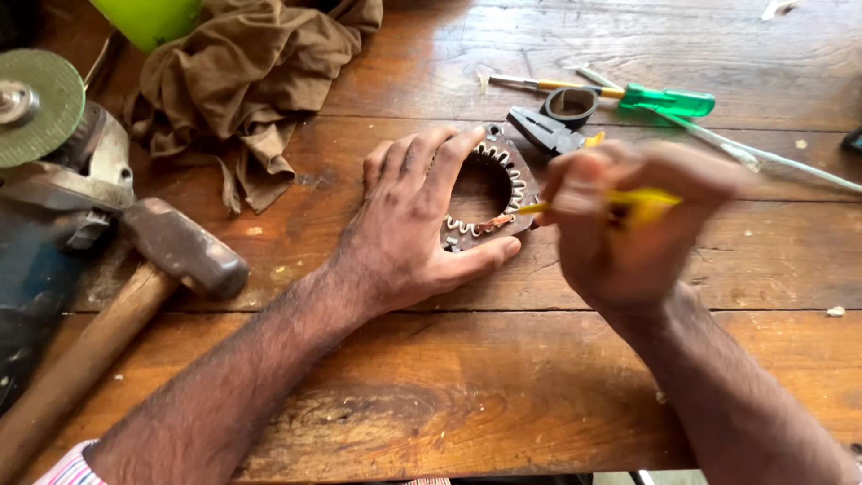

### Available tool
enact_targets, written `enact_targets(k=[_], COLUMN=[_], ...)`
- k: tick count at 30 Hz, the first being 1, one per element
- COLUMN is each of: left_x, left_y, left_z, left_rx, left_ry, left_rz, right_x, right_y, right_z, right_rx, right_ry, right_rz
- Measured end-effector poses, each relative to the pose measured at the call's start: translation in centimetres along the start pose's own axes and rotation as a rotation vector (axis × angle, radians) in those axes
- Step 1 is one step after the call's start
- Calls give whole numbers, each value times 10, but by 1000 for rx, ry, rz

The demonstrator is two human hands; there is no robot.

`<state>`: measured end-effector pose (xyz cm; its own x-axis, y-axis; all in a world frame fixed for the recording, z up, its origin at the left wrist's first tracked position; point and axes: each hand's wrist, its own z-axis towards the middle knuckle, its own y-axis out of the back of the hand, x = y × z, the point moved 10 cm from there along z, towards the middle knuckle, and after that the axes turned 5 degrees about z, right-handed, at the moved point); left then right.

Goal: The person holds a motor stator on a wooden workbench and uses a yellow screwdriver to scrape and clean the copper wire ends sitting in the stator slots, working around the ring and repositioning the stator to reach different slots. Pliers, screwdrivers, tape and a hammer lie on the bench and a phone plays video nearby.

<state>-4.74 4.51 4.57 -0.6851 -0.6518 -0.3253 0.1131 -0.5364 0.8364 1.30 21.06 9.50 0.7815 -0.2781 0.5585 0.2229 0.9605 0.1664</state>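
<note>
Pinning stator ring (489,190) under left-hand (409,229) grip, prob.

So the ring-shaped stator (489,193) sits about mid-table (449,395), with the left hand (413,224) lying on its left side and the right hand (620,224) just to its right, poking a small tool (628,207) in toward the ring. Right behind it are pliers (548,130), a tape roll (570,106) and a screwdriver (628,94). Far left: an angle grinder (45,180), with a hammer (135,287) lying beside it. A cloth (242,81) is bunched at the back left.
</note>
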Motion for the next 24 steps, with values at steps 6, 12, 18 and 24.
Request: enact_targets(k=[6, 12, 18, 24], left_x=[-1, -1, -1, -3], left_y=[0, -3, -1, 1], left_z=[0, 1, 0, 0], left_rx=[-24, -16, -15, -18], left_ry=[-33, -48, -16, -30], left_rz=[12, 6, 12, -11], right_x=[-11, -8, 3, -4], right_y=[-15, -13, -15, -11], right_z=[3, 7, 14, 11], right_rx=[115, 47, 42, -4], right_ry=[73, 53, 56, 67], right_rz=[-218, 37, -43, 12])
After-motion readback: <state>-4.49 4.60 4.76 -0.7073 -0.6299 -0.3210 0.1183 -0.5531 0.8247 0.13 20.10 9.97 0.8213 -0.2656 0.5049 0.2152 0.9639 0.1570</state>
